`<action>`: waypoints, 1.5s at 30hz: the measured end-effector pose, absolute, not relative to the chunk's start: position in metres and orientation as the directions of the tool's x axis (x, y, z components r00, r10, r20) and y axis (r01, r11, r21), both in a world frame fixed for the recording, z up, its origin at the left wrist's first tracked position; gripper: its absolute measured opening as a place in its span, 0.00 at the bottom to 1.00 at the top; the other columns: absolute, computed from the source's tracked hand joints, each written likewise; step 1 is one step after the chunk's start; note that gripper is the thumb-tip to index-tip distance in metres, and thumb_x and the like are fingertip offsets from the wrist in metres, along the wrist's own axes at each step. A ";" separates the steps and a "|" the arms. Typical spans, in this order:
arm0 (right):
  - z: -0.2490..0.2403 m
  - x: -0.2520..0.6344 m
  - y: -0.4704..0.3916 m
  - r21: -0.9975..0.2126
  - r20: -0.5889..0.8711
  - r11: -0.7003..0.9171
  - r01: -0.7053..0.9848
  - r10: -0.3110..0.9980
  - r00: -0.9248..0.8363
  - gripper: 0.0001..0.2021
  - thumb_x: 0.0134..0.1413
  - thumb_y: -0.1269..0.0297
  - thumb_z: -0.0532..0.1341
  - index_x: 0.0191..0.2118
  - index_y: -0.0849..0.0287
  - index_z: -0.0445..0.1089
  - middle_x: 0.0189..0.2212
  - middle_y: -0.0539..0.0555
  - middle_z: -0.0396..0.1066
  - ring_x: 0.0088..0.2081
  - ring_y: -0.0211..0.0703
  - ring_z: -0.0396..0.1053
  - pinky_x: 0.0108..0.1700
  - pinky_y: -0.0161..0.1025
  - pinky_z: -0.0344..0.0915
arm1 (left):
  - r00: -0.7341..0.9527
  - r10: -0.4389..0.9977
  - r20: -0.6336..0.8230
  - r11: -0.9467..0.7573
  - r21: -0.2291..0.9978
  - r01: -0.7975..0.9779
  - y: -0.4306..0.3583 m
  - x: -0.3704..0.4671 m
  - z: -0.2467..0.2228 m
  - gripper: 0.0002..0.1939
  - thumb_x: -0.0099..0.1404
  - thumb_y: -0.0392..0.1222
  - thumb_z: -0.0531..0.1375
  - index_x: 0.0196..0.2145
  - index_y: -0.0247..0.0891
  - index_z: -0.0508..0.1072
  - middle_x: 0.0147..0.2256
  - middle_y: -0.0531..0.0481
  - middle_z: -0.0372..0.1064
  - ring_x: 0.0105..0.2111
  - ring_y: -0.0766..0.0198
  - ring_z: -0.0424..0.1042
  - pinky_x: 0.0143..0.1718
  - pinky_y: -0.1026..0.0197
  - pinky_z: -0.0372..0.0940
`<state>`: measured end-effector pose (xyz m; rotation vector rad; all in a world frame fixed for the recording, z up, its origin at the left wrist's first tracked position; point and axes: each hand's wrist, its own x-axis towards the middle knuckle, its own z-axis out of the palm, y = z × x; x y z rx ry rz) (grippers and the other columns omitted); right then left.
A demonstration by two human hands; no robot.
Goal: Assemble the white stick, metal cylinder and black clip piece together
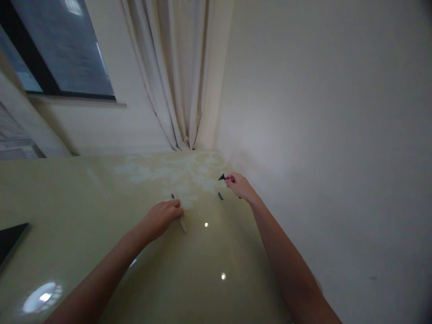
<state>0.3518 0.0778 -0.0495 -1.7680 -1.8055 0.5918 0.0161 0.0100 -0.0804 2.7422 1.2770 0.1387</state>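
My left hand (165,216) is closed over a slim, pen-like stick (182,225), pale at the near end and dark at the far tip. The stick lies aslant at the tabletop, its middle hidden under my fingers. To the right and farther off, my right hand (237,183) pinches a small black T-shaped piece (222,177) that looks like a razor head; the part between the fingers is hidden. Just below it, a small dark oblong piece (220,196) lies on the table. A bit of something dark (240,197) shows beneath my right wrist, too little to name.
The glossy yellowish tabletop (84,202) has a pale floral pattern and bright light reflections. A black flat object (11,240) sits at the left edge. A plain wall (320,135) borders the right side. Beige curtains (172,72) and a window (74,49) are behind.
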 end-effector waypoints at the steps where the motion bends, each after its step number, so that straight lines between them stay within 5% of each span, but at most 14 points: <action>1: -0.051 0.353 0.079 -0.622 0.066 0.021 0.783 0.997 0.026 0.08 0.64 0.67 0.63 0.46 0.62 0.77 0.35 0.56 0.79 0.38 0.43 0.75 0.40 0.36 0.67 | 0.663 0.746 0.062 -0.665 0.132 0.735 0.010 0.016 -0.083 0.12 0.70 0.30 0.58 0.38 0.42 0.80 0.41 0.45 0.74 0.40 0.54 0.76 0.41 0.58 0.64; 12: -0.068 0.351 0.075 -0.443 -0.043 -0.127 0.887 0.992 0.120 0.06 0.56 0.68 0.68 0.33 0.59 0.84 0.33 0.57 0.82 0.39 0.49 0.79 0.36 0.35 0.62 | 0.801 0.408 0.439 -0.878 -0.052 0.476 -0.004 0.033 -0.090 0.19 0.77 0.30 0.51 0.58 0.42 0.74 0.54 0.41 0.79 0.50 0.55 0.79 0.49 0.57 0.72; 19: -0.064 0.346 0.069 -0.439 -0.021 -0.140 0.888 0.989 0.146 0.03 0.54 0.69 0.71 0.35 0.61 0.83 0.35 0.61 0.82 0.41 0.51 0.79 0.40 0.36 0.66 | 0.763 0.253 0.595 -0.891 -0.164 0.424 -0.024 0.049 -0.073 0.17 0.78 0.33 0.51 0.57 0.41 0.74 0.52 0.39 0.81 0.50 0.54 0.81 0.49 0.55 0.75; 24: -0.034 0.326 0.059 -0.550 0.025 -0.021 0.835 0.999 0.041 0.15 0.69 0.55 0.64 0.39 0.61 0.82 0.39 0.63 0.82 0.42 0.48 0.79 0.42 0.37 0.68 | 0.746 0.224 0.627 -0.877 -0.204 0.435 -0.023 0.060 -0.059 0.15 0.79 0.33 0.50 0.54 0.38 0.74 0.52 0.37 0.80 0.48 0.53 0.81 0.48 0.54 0.77; 27: -0.016 0.308 0.048 -0.779 -0.024 0.134 0.613 0.970 -0.242 0.30 0.75 0.42 0.51 0.40 0.61 0.81 0.34 0.58 0.81 0.33 0.40 0.76 0.36 0.34 0.68 | 0.745 0.231 0.626 -0.876 -0.200 0.439 -0.016 0.073 -0.049 0.14 0.79 0.33 0.50 0.52 0.37 0.75 0.52 0.36 0.80 0.48 0.52 0.81 0.47 0.52 0.77; 29: -0.008 0.299 0.040 -0.864 0.005 0.212 0.456 0.910 -0.415 0.29 0.71 0.40 0.57 0.36 0.63 0.79 0.30 0.55 0.78 0.30 0.39 0.73 0.33 0.34 0.66 | 0.763 0.235 0.602 -0.893 -0.176 0.414 -0.011 0.084 -0.042 0.15 0.79 0.34 0.50 0.51 0.37 0.76 0.51 0.36 0.80 0.49 0.52 0.80 0.49 0.51 0.77; 31: -0.005 0.296 0.034 -0.854 0.055 0.274 0.443 0.893 -0.446 0.22 0.67 0.48 0.63 0.31 0.63 0.77 0.26 0.52 0.74 0.29 0.37 0.70 0.32 0.33 0.62 | 0.776 0.268 0.570 -0.922 -0.083 0.379 -0.007 0.096 -0.038 0.15 0.79 0.35 0.51 0.52 0.38 0.77 0.50 0.37 0.79 0.51 0.51 0.79 0.52 0.49 0.76; 36: 0.001 0.309 0.036 -0.760 0.035 0.145 0.634 0.983 -0.182 0.19 0.72 0.66 0.53 0.30 0.61 0.75 0.25 0.51 0.75 0.27 0.37 0.72 0.33 0.33 0.62 | 0.649 0.562 0.512 -0.825 0.297 0.480 0.011 0.116 -0.049 0.17 0.79 0.40 0.54 0.58 0.45 0.76 0.58 0.42 0.74 0.58 0.52 0.75 0.60 0.48 0.70; 39: 0.004 0.322 0.040 -0.709 0.049 0.068 0.702 0.998 -0.048 0.23 0.76 0.65 0.46 0.34 0.61 0.74 0.23 0.53 0.74 0.24 0.39 0.70 0.33 0.36 0.62 | 0.485 0.750 0.449 -0.655 0.406 0.637 0.035 0.126 -0.067 0.18 0.79 0.40 0.51 0.54 0.35 0.78 0.50 0.36 0.76 0.47 0.54 0.79 0.52 0.51 0.73; 41: 0.006 0.327 0.042 -0.663 0.088 0.055 0.747 0.996 0.005 0.22 0.77 0.64 0.48 0.35 0.61 0.75 0.26 0.55 0.76 0.28 0.42 0.72 0.36 0.37 0.62 | 0.459 0.819 0.346 -0.573 0.443 0.689 0.054 0.133 -0.079 0.13 0.74 0.39 0.58 0.50 0.34 0.80 0.43 0.40 0.79 0.37 0.57 0.80 0.44 0.55 0.74; 45: 0.008 0.328 0.043 -0.582 0.138 0.061 0.811 0.990 0.024 0.20 0.76 0.64 0.51 0.36 0.61 0.77 0.36 0.60 0.79 0.39 0.47 0.74 0.42 0.38 0.60 | 0.420 0.889 0.185 -0.456 0.444 0.771 0.082 0.148 -0.097 0.23 0.58 0.45 0.73 0.50 0.36 0.81 0.41 0.42 0.79 0.39 0.54 0.80 0.42 0.56 0.72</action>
